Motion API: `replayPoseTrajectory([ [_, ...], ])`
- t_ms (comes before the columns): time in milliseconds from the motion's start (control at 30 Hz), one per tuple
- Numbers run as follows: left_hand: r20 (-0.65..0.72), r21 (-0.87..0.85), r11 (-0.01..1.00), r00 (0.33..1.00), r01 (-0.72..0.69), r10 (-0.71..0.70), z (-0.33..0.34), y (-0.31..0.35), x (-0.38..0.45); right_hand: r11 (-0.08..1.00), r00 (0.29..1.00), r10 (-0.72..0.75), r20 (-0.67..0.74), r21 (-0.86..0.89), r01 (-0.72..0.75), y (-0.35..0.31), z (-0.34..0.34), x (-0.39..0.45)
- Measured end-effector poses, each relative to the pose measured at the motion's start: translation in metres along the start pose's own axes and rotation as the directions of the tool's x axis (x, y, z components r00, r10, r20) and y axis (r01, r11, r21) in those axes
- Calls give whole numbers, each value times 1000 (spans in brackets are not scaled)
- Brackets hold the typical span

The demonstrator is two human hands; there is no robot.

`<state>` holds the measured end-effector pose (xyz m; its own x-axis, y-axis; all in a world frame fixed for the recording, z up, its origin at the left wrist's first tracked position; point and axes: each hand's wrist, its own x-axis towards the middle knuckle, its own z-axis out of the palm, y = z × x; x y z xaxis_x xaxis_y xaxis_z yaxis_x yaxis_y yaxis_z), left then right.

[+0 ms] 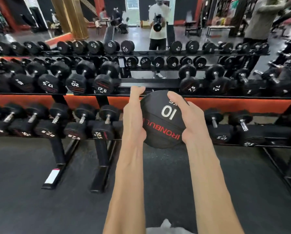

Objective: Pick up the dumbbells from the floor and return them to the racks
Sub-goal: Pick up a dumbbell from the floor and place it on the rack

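Note:
A black dumbbell [163, 120], its near end marked "10" and "IRONBULL", is held end-on in front of the two-tier rack [149, 81]. My left hand [134, 114] grips its left side and my right hand [190, 117] grips its right side. The handle and far end are hidden behind the near head. It hangs level with an open gap on the upper shelf, between a 17.5 dumbbell [104, 83] and a 7.5 dumbbell [189, 81].
Both rack tiers carry several black dumbbells on either side. Rack legs [100, 159] stand on the dark rubber floor [23, 183]. A mirror behind the rack reflects a person in a white shirt [159, 22] and another person [259, 19] at the right.

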<state>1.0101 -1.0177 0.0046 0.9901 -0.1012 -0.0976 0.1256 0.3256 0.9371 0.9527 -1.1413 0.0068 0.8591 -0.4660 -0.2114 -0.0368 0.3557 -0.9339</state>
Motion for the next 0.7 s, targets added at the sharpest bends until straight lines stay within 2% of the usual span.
replayPoseTrajectory([
  [67,-10,17,995,995,100,-100,17,-4,36,999,999,39,-2,11,-39,-5,1,50],
  [267,-78,36,972,971,230,-227,58,-16,158,986,984,166,-70,19,-165,-14,17,183],
  [600,61,79,940,939,332,-337,129,-28,416,981,966,192,-173,13,-193,-33,57,441],
  [700,65,90,931,931,354,-360,149,-28,485,983,959,180,-217,-6,-185,-47,71,507],
])
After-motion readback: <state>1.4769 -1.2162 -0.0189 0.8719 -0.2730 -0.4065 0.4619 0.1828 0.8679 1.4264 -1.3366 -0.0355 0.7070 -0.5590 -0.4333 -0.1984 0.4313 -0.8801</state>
